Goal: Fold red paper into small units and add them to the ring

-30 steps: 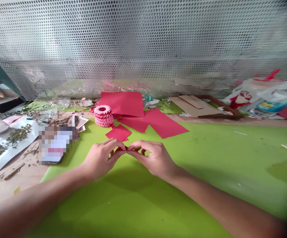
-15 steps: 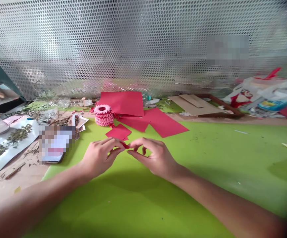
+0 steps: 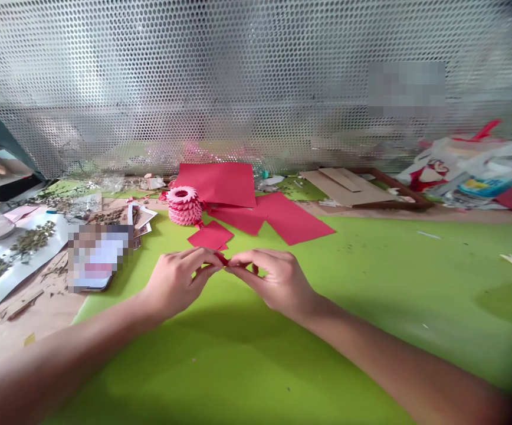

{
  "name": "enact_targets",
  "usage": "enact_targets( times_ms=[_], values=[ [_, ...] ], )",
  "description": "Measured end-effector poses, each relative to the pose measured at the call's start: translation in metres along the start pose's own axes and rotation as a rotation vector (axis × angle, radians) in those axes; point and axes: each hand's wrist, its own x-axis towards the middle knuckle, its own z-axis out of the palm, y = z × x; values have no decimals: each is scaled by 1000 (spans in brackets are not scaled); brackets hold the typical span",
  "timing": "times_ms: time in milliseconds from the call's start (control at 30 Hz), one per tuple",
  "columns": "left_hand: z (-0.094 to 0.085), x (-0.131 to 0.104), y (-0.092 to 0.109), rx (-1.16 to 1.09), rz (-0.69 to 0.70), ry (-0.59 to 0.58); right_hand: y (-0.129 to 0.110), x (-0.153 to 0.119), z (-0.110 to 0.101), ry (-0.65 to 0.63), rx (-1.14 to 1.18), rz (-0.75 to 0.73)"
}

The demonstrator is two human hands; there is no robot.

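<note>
L hand (image 3: 174, 286) and R hand (image 3: 282, 280) pinch opp. ends of a small red paper piece (image 3: 222, 258) above a green tabletop (image 3: 238, 372), approx. centre. Too hard a squeeze could tear or mis-crease it; a loose grip might drop it. Printed plastic bag (image 3: 435, 171), far R: wording illegible; phone (image 3: 99, 268) screen pixelated, unreadable.

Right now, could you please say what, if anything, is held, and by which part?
A small red paper piece: the left hand pinches its left part, the right hand its right tip.
</note>
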Motion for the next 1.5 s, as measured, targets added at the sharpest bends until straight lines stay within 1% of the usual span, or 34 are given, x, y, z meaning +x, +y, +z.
enact_targets(
  times_ms=[200,300,367,467,567,633,733,833,967,1100,1233,1367,1500],
  values=[
    [0,0,3,-35,-72,-12,4,2,-2,-9,-34,-118],
    [0,-1,4,-42,-88,-13,6,2,-2,-7,-30,-143],
    [1,-1,3,-31,-75,-6,7,2,-2,-4,-32,-121],
    [2,-1,1,2,-29,12,5,1,1,-20,-14,-30],
    [2,0,-1,26,8,18,2,0,3,-57,82,95],
    [2,0,-2,28,3,12,1,1,5,-63,162,174],
    [1,0,-2,20,-6,12,1,1,6,-68,239,241],
    [1,-1,-2,20,1,19,3,1,6,-66,231,210],
    [1,-2,-2,20,12,35,5,0,5,-9,141,150],
    [1,-2,-3,9,13,33,4,0,4,-15,108,122],
    [2,-2,-2,-13,-22,24,3,1,4,-9,111,109],
    [3,-2,-1,-123,-89,20,2,1,5,-11,129,146],
    [3,2,2,-278,-225,52,0,1,6,-17,189,253]
  ],
)
